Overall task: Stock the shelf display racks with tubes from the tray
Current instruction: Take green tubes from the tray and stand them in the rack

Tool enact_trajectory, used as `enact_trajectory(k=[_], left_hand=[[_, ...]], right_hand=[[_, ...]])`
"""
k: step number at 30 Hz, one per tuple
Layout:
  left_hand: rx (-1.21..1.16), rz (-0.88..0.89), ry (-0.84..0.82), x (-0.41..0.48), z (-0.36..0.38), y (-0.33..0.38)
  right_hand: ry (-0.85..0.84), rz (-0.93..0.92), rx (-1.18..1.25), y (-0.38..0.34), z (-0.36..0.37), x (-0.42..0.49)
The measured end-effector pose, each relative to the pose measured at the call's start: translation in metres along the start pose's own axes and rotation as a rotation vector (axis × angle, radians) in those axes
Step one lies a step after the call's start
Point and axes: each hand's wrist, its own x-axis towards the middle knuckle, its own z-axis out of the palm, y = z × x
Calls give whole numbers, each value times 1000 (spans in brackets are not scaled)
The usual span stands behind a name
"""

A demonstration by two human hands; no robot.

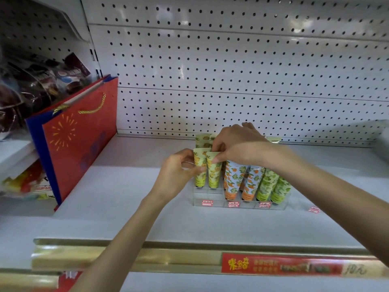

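Rack [201, 197] on shelf [126, 199]. Left hand [176, 174] pinching leftmost yellow tube [200, 173] in it, right hand [237, 146] pinching top of second yellow tube [214, 173]; orange tubes [232, 182] and green tubes [266, 186] upright to their right.

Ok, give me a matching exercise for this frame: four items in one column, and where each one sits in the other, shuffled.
1. yellow tubes
2. orange-print tubes
3. green tubes
4. red gift bag

A. right end of the rack
B. left side of the shelf, apart from the rack
C. left end of the rack
D. middle of the rack

Pairs: 1-C, 2-D, 3-A, 4-B.
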Motion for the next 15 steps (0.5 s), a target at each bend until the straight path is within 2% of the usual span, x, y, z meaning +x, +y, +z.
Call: enact_trajectory(k=[6,15], left_hand=[[59,23,5,-1,1,0],[144,34,15,-5,1,3]], right_hand=[[-11,18,-48,2,-1,2],[-18,56,23,5,-4,-2]])
